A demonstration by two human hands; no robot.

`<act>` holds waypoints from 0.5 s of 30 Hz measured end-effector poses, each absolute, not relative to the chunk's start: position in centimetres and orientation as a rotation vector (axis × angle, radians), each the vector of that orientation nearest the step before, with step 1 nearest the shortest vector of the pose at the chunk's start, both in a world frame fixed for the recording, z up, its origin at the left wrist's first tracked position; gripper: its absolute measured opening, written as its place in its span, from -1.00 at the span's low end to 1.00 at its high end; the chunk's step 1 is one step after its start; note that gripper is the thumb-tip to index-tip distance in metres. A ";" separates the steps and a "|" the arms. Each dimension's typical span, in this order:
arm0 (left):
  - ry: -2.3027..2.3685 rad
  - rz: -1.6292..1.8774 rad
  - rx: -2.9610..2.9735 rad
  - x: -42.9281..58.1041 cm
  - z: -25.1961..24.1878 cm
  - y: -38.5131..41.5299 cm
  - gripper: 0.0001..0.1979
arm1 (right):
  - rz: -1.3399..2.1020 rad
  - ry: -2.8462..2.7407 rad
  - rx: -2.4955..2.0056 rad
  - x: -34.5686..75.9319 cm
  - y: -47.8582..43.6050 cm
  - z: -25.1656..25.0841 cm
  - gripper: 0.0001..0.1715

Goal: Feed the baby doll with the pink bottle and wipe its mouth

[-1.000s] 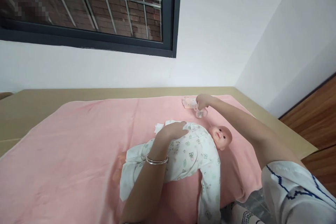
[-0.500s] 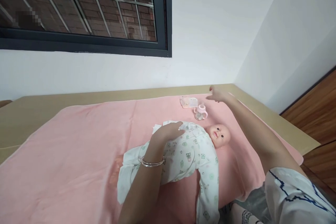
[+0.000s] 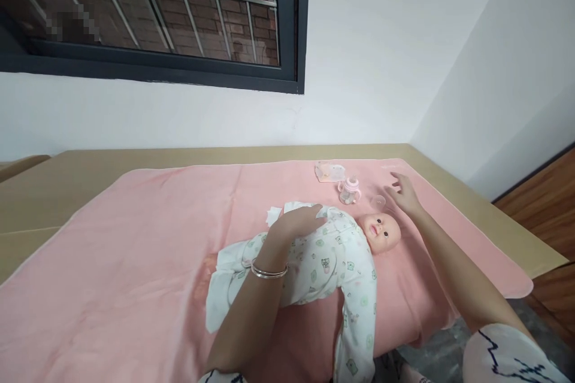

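Note:
A baby doll (image 3: 380,232) lies on its back on a pink blanket (image 3: 148,251), dressed in a white outfit (image 3: 314,269) with small green prints. My left hand (image 3: 299,221), with a silver bangle at the wrist, rests flat on the doll's chest with its fingers stretched out. Beyond the doll's head, my right hand (image 3: 404,194) hovers over the blanket, fingers apart and holding nothing. Just left of its fingertips sits a small clear dome-shaped cap (image 3: 378,201). Farther left stands a small baby bottle (image 3: 349,190) with pink handles.
Behind the bottle lies a small clear printed packet (image 3: 330,172). The blanket covers a tan padded surface (image 3: 135,158) against a white wall (image 3: 359,72). A dark-framed window (image 3: 294,24) is above, and a wooden panel (image 3: 548,191) stands at the right.
My right hand has drawn back from the far edge toward the doll's head. The clear cap now shows on the blanket, where I could not see it before. My left hand stays on the doll.

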State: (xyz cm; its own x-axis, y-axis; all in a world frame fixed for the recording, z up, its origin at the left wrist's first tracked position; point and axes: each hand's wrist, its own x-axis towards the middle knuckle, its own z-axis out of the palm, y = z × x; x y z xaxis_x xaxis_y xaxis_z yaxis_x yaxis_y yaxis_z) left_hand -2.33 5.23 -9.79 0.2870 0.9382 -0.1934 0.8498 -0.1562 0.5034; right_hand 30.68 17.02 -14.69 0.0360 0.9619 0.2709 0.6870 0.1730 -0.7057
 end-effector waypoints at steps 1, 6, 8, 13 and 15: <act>1.587 0.260 2.051 -2.0 -9.7 5.2 -0.60 | 0.549 -1.470 -1.482 30.8 16.0 -14.8 -0.44; 1.515 0.430 2.137 0.3 -9.6 5.0 -0.57 | 1.130 -0.759 -1.300 29.3 9.6 -17.3 -0.60; 1.458 0.450 2.162 1.0 -9.9 4.9 -0.59 | 1.228 -0.705 -1.326 28.3 7.7 -18.0 -0.59; 1.313 0.484 2.191 1.4 -10.9 5.6 -0.66 | 1.564 -0.554 -1.341 26.8 5.7 -17.2 -0.38; 1.275 0.493 2.186 1.4 -11.4 6.0 -0.67 | 1.649 -0.572 -1.293 26.6 5.5 -16.9 -0.30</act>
State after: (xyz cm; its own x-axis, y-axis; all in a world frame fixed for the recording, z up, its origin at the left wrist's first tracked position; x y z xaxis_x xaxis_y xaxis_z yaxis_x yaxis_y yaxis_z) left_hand 1.42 6.03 -11.35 0.4811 0.8760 0.0347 0.6719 -0.3939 0.6273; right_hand 26.65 5.50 -16.93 -0.0110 0.8712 -0.4907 -0.3802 -0.4575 -0.8038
